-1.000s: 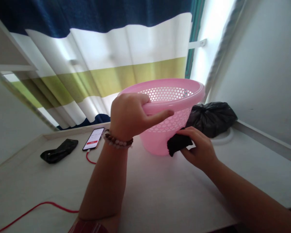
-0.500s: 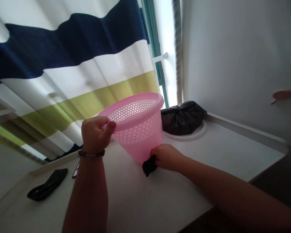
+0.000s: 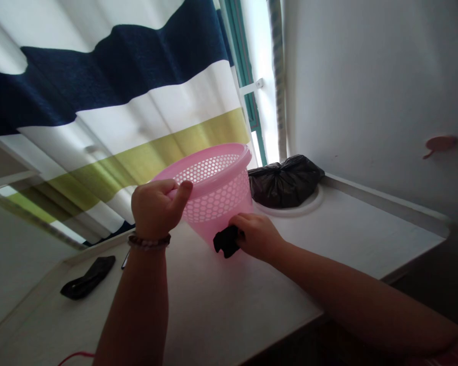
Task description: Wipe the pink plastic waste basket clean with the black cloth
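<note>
A pink plastic wastebasket (image 3: 217, 203) with a honeycomb mesh band tilts over the white tabletop (image 3: 198, 315). My left hand (image 3: 158, 208), a beaded bracelet at its wrist, is closed around the basket's rim on the near left side. Bunched in the fingers of my right hand (image 3: 257, 236) is a black cloth (image 3: 226, 241), held against the lower outside wall of the basket. The part of the cloth inside the fist is hidden.
Behind the basket, a tied black garbage bag (image 3: 286, 183) rests on a round white lid-like base (image 3: 309, 206). A folded dark bag (image 3: 87, 278) lies at the left, near a partly hidden phone (image 3: 125, 260). Striped curtains (image 3: 137, 101) hang beyond; a pink hook (image 3: 440, 145) is on the wall.
My right hand has moved the black cloth slightly up and left along the basket's wall. My left hand keeps its hold on the rim. The view has shifted a little.
</note>
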The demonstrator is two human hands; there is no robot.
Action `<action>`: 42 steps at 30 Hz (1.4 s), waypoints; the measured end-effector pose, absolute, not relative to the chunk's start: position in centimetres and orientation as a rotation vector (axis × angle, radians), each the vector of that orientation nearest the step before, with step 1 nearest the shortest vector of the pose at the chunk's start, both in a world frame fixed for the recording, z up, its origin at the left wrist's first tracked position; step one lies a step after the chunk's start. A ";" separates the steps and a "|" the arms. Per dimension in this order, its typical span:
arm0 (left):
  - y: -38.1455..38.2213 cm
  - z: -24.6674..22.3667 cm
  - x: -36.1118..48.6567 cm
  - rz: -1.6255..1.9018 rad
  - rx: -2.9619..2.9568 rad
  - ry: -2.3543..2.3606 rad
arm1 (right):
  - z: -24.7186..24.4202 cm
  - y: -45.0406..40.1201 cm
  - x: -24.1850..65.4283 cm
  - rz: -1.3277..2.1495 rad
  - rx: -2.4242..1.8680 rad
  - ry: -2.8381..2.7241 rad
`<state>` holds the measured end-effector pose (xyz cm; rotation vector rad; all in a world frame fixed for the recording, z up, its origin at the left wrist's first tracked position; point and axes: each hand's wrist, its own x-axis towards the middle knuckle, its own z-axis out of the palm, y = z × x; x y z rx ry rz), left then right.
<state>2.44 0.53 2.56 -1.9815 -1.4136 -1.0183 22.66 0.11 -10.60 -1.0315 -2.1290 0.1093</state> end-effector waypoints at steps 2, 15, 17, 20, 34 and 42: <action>0.1 2.6 3.2 -0.959 -1.922 -1.431 | -11.3 0.1 21.8 0.146 -1.159 -2.318; -0.5 3.0 3.1 -1.002 -1.949 -1.416 | -7.1 -1.1 22.3 -0.009 -1.224 -2.197; -0.5 3.0 2.9 -1.031 -1.968 -1.400 | -5.7 -1.2 22.5 -0.073 -1.225 -2.219; -0.7 2.9 2.7 -1.077 -1.986 -1.390 | -6.7 -0.5 22.2 -0.070 -1.267 -2.409; -0.1 2.3 1.4 -1.263 -2.056 -1.281 | -9.1 0.0 21.0 -0.128 -1.181 -2.350; 0.0 2.2 1.4 -1.229 -2.035 -1.317 | -7.9 0.5 20.7 -0.295 -1.235 -2.260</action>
